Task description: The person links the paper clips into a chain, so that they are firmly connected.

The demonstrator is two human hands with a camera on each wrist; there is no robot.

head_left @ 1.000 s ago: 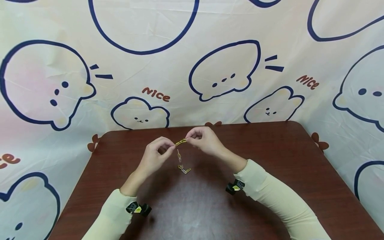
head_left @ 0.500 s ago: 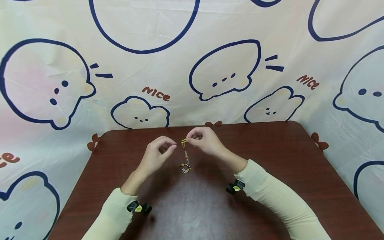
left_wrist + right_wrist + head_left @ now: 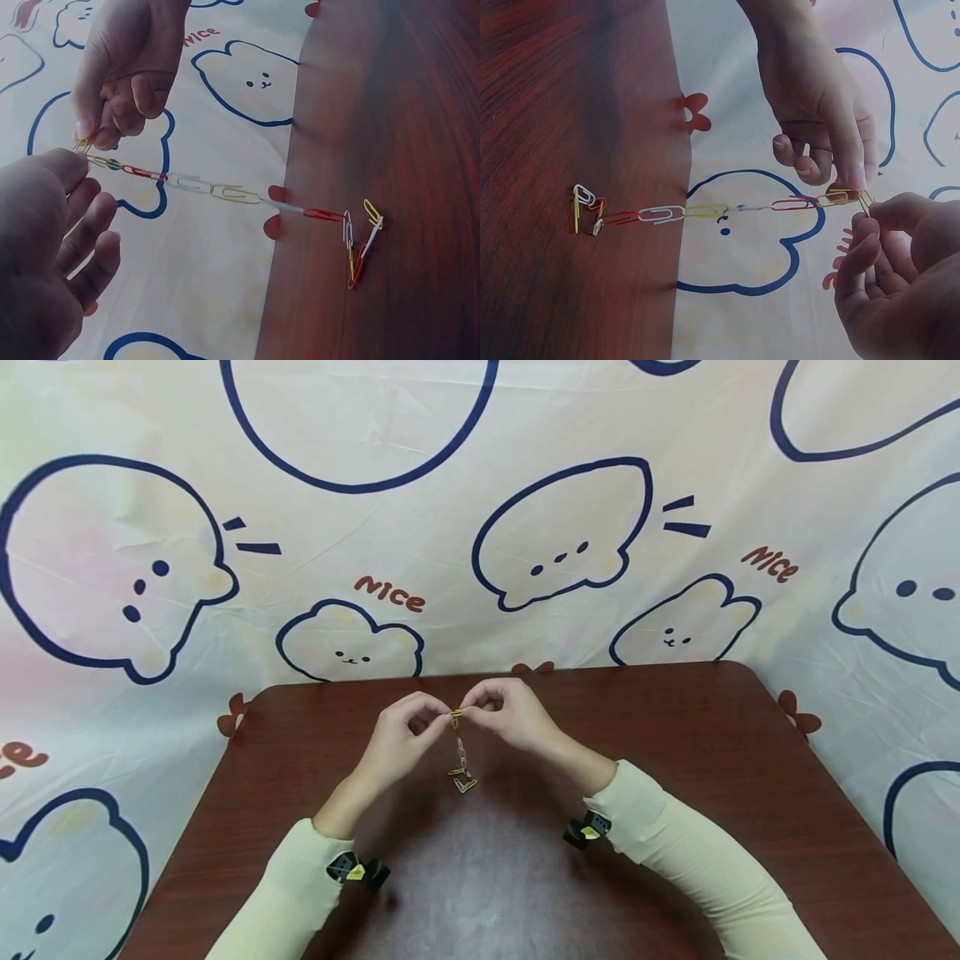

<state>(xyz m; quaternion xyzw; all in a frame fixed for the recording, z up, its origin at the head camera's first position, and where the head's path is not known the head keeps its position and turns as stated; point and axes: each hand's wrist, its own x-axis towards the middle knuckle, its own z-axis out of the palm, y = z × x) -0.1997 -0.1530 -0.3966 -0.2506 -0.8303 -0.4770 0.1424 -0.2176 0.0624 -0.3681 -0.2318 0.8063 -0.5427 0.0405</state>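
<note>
A chain of linked paper clips (image 3: 236, 194), coloured yellow, red and white, hangs from the two hands, which meet over the table. My right hand (image 3: 516, 717) pinches the yellow clip at the top of the chain between thumb and forefinger. From the other side, the fingertips of my left hand (image 3: 405, 732) pinch the same yellow top clip (image 3: 865, 201); the fingertips partly hide it. In both wrist views the other fingers are loosely curled. The chain's lower end (image 3: 364, 247) lies folded on the tabletop.
The dark reddish-brown table (image 3: 495, 893) extends below the hands. Behind and beside it hangs a pale cloth (image 3: 442, 527) with blue-outlined cartoon figures. A small black camera (image 3: 363, 872) sits on the left wrist and another black camera (image 3: 585, 830) on the right.
The left hand let go of the chain, which swung down beneath the right hand. It has since moved right and taken hold of the top clip. The right hand has barely moved.
</note>
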